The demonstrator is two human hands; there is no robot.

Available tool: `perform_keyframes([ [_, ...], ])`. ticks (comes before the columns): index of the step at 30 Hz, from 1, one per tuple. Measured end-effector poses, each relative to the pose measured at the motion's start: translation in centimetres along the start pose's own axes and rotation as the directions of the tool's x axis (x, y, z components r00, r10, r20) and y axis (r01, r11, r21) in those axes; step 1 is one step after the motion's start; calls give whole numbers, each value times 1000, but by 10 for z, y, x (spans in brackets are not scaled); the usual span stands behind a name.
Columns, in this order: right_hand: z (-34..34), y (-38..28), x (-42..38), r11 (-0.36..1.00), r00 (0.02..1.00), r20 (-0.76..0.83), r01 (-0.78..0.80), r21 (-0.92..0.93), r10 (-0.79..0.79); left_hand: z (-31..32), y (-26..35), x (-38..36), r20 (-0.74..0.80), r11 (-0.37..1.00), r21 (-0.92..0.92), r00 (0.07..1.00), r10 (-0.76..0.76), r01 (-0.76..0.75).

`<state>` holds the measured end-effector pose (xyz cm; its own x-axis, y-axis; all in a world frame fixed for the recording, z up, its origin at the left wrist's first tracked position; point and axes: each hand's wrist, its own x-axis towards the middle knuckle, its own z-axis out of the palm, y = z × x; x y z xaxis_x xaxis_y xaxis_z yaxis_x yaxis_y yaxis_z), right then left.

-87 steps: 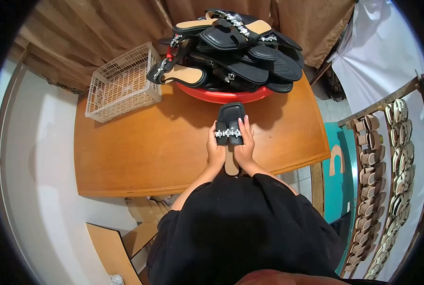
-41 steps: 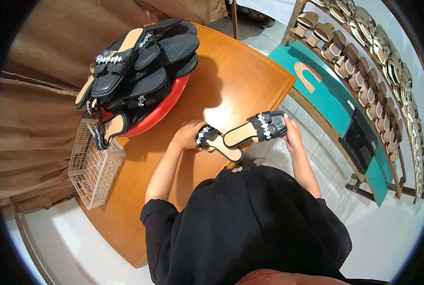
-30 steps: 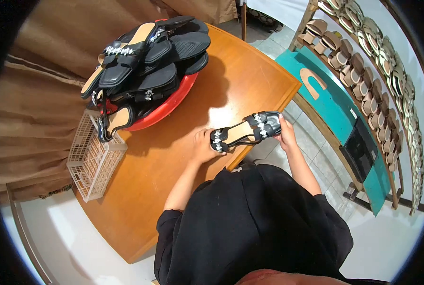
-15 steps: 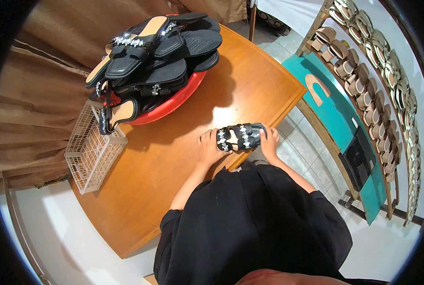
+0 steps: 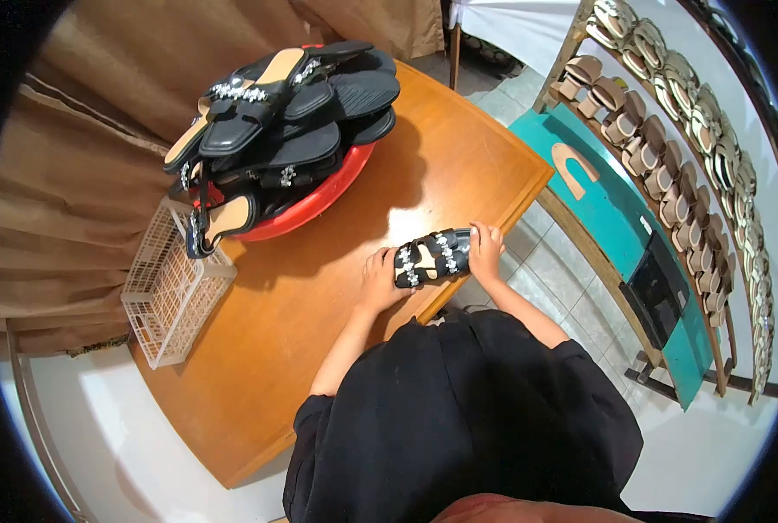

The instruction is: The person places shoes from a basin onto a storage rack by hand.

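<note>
The table (image 5: 275, 366) bears crate (image 5: 180, 301) and basin (image 5: 332, 196); left fingers (image 5: 377, 261) and right fingers (image 5: 493, 236) clamp sandals (image 5: 432, 259)

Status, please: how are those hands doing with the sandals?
Left hand and right hand gripping opposite ends of black jeweled sandals. Pair overlapped, by the edge of the table. Heaped red basin stands apart.

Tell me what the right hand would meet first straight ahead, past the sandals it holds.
Right hand: probably the red basin or the black sandals heaped in it; depth is unclear.
</note>
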<state>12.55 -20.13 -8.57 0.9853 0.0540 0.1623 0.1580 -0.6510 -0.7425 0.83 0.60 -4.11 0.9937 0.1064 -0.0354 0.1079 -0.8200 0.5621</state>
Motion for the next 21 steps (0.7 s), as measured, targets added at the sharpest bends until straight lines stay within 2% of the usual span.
perform_keyframes([
  [2, 4, 1, 3, 998, 999, -36, 5, 59, -2, 3, 2, 0, -87, 999, 39, 996, 17, -13],
  [3, 6, 2, 4, 1000, 999, -32, -9, -8, 9, 4, 4, 1, -90, 999, 42, 996, 2, 2],
  [6, 7, 6, 5, 999, 998, -65, 10, 44, -7, -2, 11, 5, -73, 998, 67, 997, -2, 7],
  [8, 4, 5, 1, 996, 994, -65, -91, 21, 92, -3, 13, 6, -77, 997, 75, 997, 5, 0],
  [10, -1, 9, -8, 989, 983, -121, -128, 68, 136, -1, 12, 8, -83, 993, 114, 996, 45, -36],
  [14, -23, 23, -44, 970, 961, -167, -201, 136, 222, -3, 18, 4, 52, 997, 76, 998, -24, 20],
  [15, -30, 28, -54, 966, 960, -166, -199, 165, 226, -15, 34, 3, 101, 994, 74, 991, -91, 84],
  [17, -41, 37, -75, 918, 956, -75, -248, 309, 284, -12, 33, 7, 213, 984, 41, 960, -180, 175],
  [18, -51, 36, -82, 843, 916, 121, -399, 362, 382, 6, 13, 12, 213, 987, -102, 972, -104, 128],
  [19, -62, 34, -88, 749, 840, 316, -538, 386, 440, -9, 33, 18, 385, 954, -211, 915, -121, 215],
  [20, -62, 33, -95, 701, 833, 362, -550, 455, 419, -23, 55, 20, 428, 930, -289, 899, -87, 228],
  [21, -61, 34, -102, 649, 826, 408, -560, 515, 389, -2, 42, 24, 373, 906, -331, 918, -131, 263],
])
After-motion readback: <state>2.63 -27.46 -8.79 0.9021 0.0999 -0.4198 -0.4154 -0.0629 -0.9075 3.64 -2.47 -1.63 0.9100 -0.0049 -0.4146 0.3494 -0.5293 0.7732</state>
